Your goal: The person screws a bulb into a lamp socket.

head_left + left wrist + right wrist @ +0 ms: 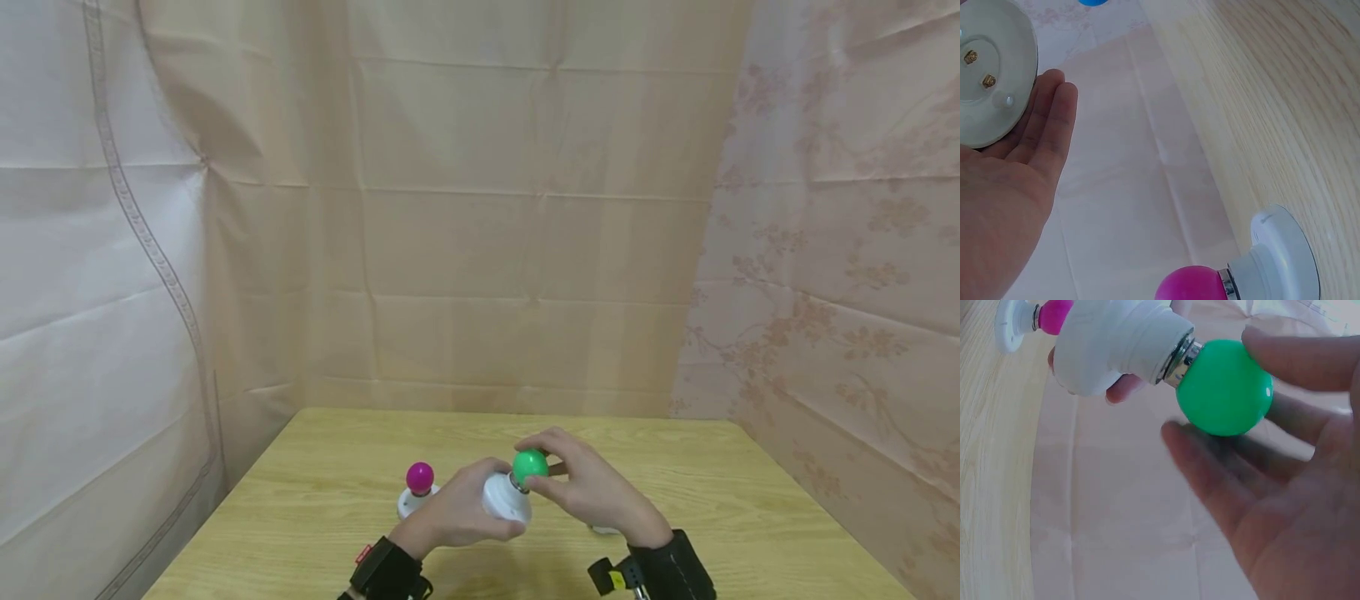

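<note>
My left hand (463,505) grips a white lamp holder (506,498) by its round base, raised above the table. In the left wrist view two brass screws show on the underside of that base. A green bulb (1222,387) sits in the holder's socket, with part of its metal cap showing. Around the bulb are the thumb and fingers of my right hand (596,490), the thumb touching its side. Whether every fingertip meets the bulb I cannot tell. To the left, a magenta bulb (420,477) stands in another white lamp holder (1282,256) on the table.
Under my right wrist the edge of a white object (605,530) shows, mostly hidden. A bit of something blue (1092,2) peeks in at the top of the left wrist view. The wooden table (360,450) has cloth hangings (525,250) behind it and at both sides.
</note>
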Available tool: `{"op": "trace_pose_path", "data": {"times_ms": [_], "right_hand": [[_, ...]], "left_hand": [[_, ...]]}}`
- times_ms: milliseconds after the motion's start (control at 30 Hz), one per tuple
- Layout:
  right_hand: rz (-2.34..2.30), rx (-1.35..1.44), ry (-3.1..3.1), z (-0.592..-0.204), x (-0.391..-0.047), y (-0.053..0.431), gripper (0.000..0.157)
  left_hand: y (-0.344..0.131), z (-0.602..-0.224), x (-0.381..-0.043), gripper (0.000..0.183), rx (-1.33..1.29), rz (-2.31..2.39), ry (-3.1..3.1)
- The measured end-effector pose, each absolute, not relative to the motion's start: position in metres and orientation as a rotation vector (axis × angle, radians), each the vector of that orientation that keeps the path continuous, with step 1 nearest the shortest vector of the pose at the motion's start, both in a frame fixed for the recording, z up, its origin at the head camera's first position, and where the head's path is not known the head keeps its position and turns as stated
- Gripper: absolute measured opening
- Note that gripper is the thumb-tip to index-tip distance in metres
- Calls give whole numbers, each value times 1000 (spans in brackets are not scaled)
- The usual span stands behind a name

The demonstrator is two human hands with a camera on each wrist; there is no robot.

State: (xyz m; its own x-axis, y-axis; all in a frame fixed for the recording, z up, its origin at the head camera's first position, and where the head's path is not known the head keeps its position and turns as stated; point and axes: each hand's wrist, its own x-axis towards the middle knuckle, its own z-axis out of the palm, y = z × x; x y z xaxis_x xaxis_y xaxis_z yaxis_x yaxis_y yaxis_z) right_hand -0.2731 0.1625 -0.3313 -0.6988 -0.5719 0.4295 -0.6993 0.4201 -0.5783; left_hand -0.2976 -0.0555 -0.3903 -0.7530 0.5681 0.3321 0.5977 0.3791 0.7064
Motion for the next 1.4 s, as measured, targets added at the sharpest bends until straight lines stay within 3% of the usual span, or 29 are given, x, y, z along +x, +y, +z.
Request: {"op": "trace_pose_path", "data": {"times_ms": [200,633,967,1400], "right_hand": [[1192,1248,-2492,-329,-272,164,55],[1235,1291,-2475,-301,-245,154,38],[1205,1236,-2484,-326,-269,162,44],[1162,1160,-2495,-332,-275,162,38]], "left_hand": [[-56,-389,-297,62,-1069,-1353,-2578],[-56,-389,-296,63,-1081,-1368,-2595],[-56,-391,-297,64,-1061,-1329,-2590],[-57,-391,-299,63,-1070,-1332,-2584]]}}
